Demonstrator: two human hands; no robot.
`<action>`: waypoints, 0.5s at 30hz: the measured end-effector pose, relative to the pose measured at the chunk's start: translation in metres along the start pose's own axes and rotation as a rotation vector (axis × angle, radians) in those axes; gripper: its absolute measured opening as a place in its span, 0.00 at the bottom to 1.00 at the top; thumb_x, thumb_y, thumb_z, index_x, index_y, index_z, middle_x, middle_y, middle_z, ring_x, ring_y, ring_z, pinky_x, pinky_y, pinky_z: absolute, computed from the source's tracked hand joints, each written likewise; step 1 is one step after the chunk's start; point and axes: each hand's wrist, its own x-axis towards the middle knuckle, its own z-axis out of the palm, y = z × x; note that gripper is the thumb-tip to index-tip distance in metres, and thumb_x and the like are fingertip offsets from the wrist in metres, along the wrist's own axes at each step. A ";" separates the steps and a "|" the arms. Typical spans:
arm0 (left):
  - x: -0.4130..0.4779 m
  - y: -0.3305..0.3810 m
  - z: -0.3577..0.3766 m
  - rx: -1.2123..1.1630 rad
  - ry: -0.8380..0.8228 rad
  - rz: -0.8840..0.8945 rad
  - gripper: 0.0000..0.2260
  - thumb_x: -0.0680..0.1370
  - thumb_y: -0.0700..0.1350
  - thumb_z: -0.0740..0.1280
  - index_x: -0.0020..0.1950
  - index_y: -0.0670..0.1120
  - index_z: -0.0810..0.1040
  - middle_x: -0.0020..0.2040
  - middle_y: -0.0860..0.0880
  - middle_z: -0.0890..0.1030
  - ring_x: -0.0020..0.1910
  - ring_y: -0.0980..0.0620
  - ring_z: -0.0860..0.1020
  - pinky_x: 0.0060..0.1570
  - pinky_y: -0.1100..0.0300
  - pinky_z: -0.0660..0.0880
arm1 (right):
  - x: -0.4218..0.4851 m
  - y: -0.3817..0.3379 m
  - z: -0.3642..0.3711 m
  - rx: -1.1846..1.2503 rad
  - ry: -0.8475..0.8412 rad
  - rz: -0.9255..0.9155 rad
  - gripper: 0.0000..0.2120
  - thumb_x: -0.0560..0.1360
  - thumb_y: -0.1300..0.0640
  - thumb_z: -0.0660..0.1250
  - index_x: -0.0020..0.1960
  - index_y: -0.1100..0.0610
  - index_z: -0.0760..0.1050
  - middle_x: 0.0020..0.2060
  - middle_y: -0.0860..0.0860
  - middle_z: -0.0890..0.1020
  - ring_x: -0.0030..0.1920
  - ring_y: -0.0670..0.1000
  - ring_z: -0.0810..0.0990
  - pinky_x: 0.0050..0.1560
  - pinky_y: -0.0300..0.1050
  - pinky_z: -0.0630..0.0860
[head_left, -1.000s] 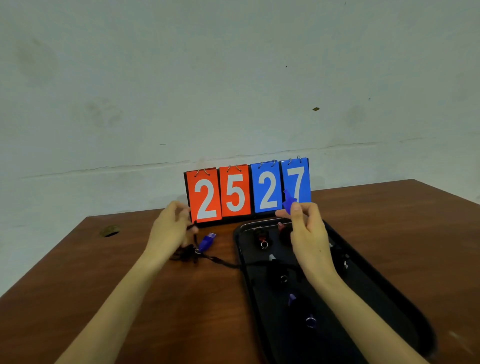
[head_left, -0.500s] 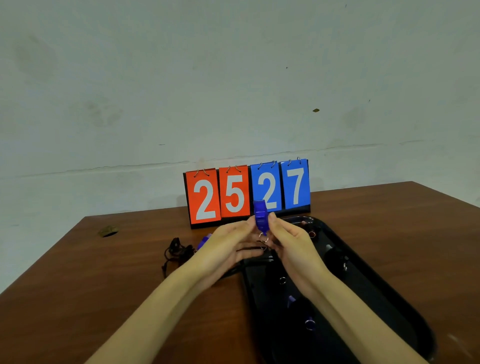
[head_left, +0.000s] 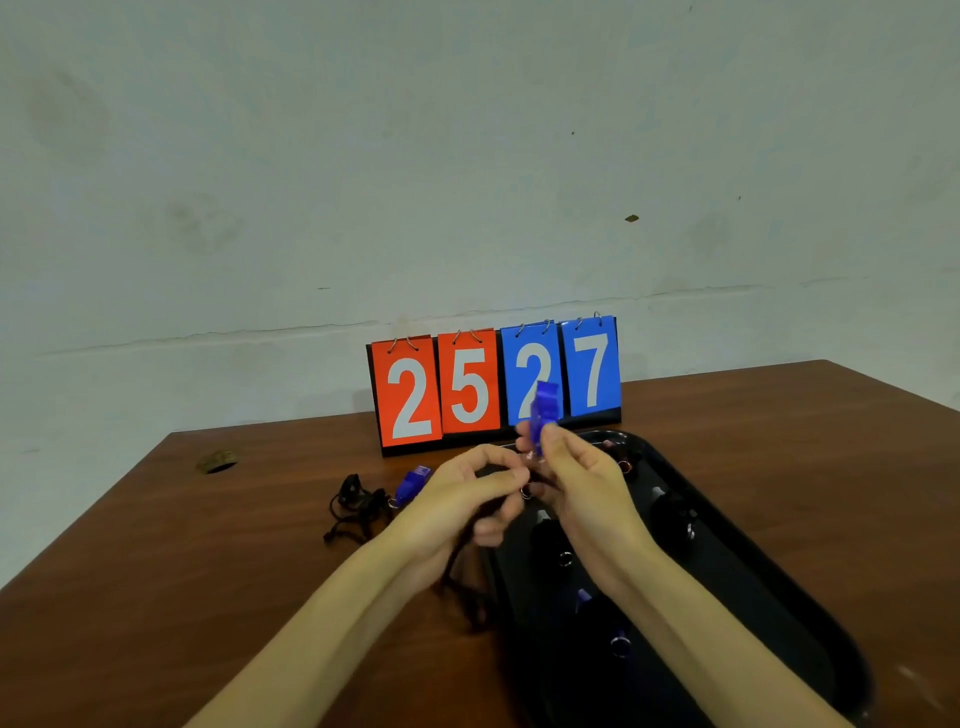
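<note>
My right hand (head_left: 587, 488) pinches a blue whistle (head_left: 544, 410) upright above the black tray's (head_left: 810, 613) far end. Its small metal ring (head_left: 526, 490) hangs between my two hands. My left hand (head_left: 462, 499) meets the right one at that ring, fingers curled, and holds a dark cord (head_left: 467, 587) that trails down to the table. A second blue whistle (head_left: 410, 483) with a bundled black lanyard (head_left: 353, 506) lies on the table to the left. Several dark and blue whistles lie in the tray, partly hidden by my right forearm.
A flip scoreboard (head_left: 496, 384) reading 25 in red and 27 in blue stands at the back of the brown wooden table (head_left: 182, 571). A cable hole (head_left: 217, 461) sits at the table's far left. A pale wall rises behind.
My left hand left the lanyard bundle and came to the middle. My right hand carried the blue whistle from the scoreboard toward it, and the left hand now holds a dark cord.
</note>
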 end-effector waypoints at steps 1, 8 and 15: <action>0.000 0.002 -0.002 0.026 -0.009 -0.022 0.07 0.77 0.44 0.65 0.51 0.42 0.75 0.28 0.49 0.72 0.23 0.56 0.65 0.24 0.66 0.64 | 0.002 -0.003 -0.002 0.034 0.030 0.003 0.11 0.77 0.52 0.60 0.53 0.55 0.79 0.45 0.50 0.83 0.49 0.48 0.80 0.52 0.45 0.76; -0.010 0.024 -0.027 0.439 -0.183 -0.256 0.11 0.79 0.47 0.63 0.55 0.42 0.77 0.31 0.50 0.74 0.20 0.59 0.62 0.19 0.68 0.56 | 0.006 0.001 -0.003 -0.347 0.102 -0.064 0.08 0.79 0.55 0.59 0.56 0.52 0.74 0.39 0.47 0.77 0.39 0.43 0.74 0.42 0.36 0.74; -0.014 0.043 -0.043 1.046 0.010 0.112 0.04 0.74 0.46 0.70 0.41 0.55 0.79 0.36 0.56 0.81 0.37 0.63 0.78 0.42 0.69 0.71 | 0.003 0.000 -0.009 -0.848 -0.147 -0.059 0.08 0.73 0.56 0.69 0.52 0.54 0.81 0.37 0.47 0.82 0.38 0.43 0.81 0.46 0.35 0.76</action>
